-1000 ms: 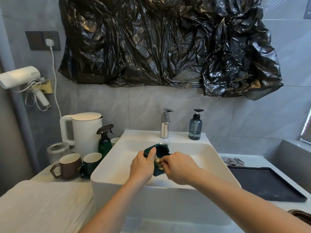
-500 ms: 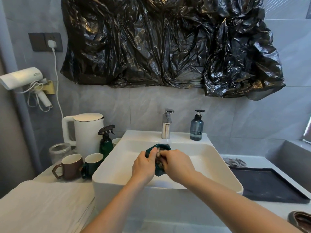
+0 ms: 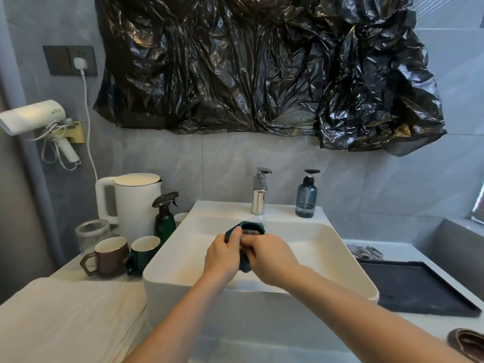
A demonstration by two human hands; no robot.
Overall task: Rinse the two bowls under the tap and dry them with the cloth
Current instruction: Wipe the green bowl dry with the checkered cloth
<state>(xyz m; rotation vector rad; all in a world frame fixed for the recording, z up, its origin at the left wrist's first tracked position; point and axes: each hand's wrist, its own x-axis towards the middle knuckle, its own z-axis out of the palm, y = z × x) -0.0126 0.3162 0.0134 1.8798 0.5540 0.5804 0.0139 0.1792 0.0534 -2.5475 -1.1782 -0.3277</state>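
Note:
A dark green bowl (image 3: 251,226) is tilted on its side over the white sink (image 3: 167,258), just below the chrome tap (image 3: 259,195). My left hand (image 3: 222,255) grips its left rim with the thumb on top. My right hand (image 3: 269,258) covers the bowl's lower right side, its curled fingers blurred at the bowl's opening. Most of the bowl is hidden by both hands. A brown bowl (image 3: 468,344) lies at the bottom right corner, partly cut off. A grey cloth (image 3: 365,252) is crumpled on the counter right of the sink.
A black tray (image 3: 408,284) sits right of the sink. On the left stand a white kettle (image 3: 136,203), a green spray bottle (image 3: 164,221), a glass jar (image 3: 91,231), two mugs (image 3: 107,255) and a white towel (image 3: 65,318). A soap bottle (image 3: 306,197) stands by the tap.
The bowl stays under the tap while my right hand's fingers shift at its opening. My left thumb has moved up onto the rim.

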